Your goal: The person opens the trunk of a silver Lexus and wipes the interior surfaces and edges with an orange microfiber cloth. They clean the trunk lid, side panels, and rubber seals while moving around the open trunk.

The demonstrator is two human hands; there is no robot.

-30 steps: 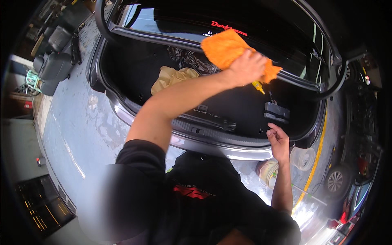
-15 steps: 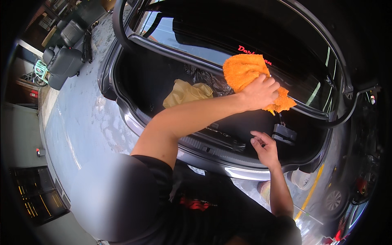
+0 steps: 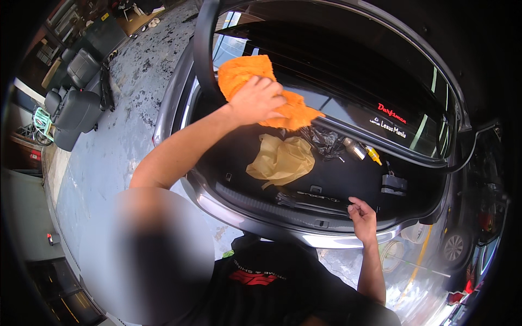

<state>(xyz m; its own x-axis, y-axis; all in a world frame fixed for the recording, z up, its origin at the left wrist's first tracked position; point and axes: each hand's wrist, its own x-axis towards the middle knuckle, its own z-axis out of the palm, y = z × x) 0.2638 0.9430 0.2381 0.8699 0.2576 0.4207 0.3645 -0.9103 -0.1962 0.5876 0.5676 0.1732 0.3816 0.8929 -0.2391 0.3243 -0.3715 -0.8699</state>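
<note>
An orange microfibre towel (image 3: 243, 76) is under my left hand (image 3: 258, 100), whose fingers are bent over it, pressing it against the lower left of the car's rear window (image 3: 304, 65). Part of the towel hangs below the hand toward the open trunk (image 3: 223, 157). My right hand (image 3: 362, 220) hovers over the trunk's front sill with fingers loosely curled, thumb and forefinger apart, nothing visible in it. Nearest to that hand is a small grey box-like object (image 3: 393, 185). In the trunk lie a crumpled tan cloth (image 3: 283, 158), black plastic (image 3: 326, 142), a yellow bottle (image 3: 374, 155) and a silvery canister (image 3: 354, 148).
The raised trunk lid's curved arm (image 3: 203, 49) stands close to my left hand. Removed car seats (image 3: 76, 117) rest on the grey floor (image 3: 130, 103) at the left. Buckets (image 3: 392, 255) stand beyond the bumper at the right, near another car's wheel (image 3: 453, 247).
My left hand and the towel have moved left across the window, uncovering the yellow bottle and canister. My right hand stays near the sill. The view has shifted.
</note>
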